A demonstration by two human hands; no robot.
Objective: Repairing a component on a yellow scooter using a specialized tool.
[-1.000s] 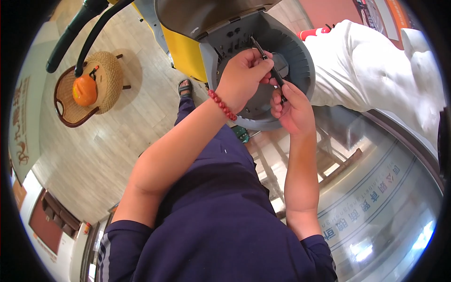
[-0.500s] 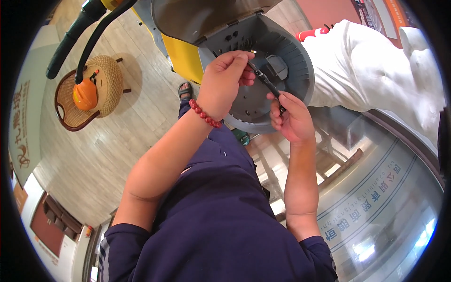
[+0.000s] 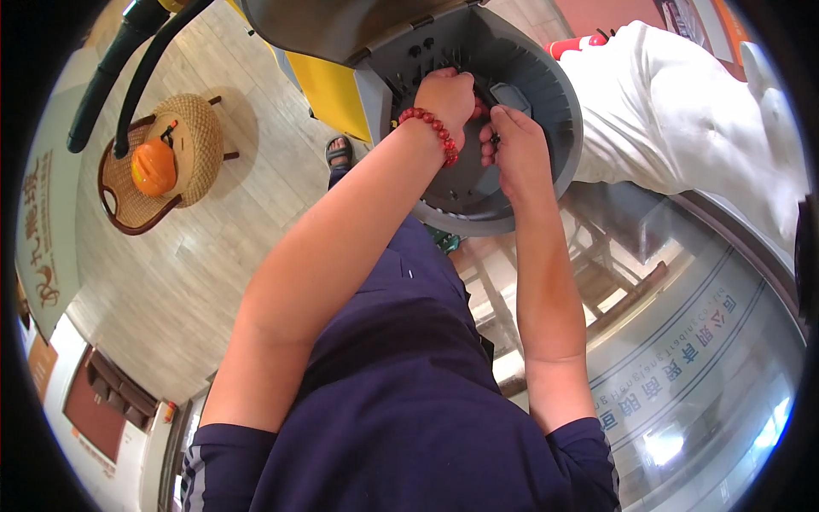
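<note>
Both my hands are down inside a round dark grey tub (image 3: 559,162) with ribbed walls and a raised, hinged lid (image 3: 333,26). My right hand (image 3: 520,149) is closed round a slim black rod-like tool (image 3: 484,96), mostly hidden by the fingers. To its left, my left hand (image 3: 448,98), with a red bead bracelet (image 3: 435,124) at the wrist, is bent downward and closed. Its fingertips are hidden, so what they pinch cannot be seen. Beside the hands, a grey block-shaped part (image 3: 514,98) sits in the tub.
A yellow panel (image 3: 328,94) adjoins the tub. Black hoses (image 3: 111,77) hang at upper left, near a wicker chair (image 3: 200,141) holding an orange helmet (image 3: 153,168). Right of the tub are a white-covered bulky form (image 3: 665,111), a red cylinder (image 3: 576,45) and a glass surface (image 3: 665,358).
Both hands have moved up and deeper into the tub. My left hand has turned downward and shifted right. The black tool, plainly visible before, is now mostly hidden.
</note>
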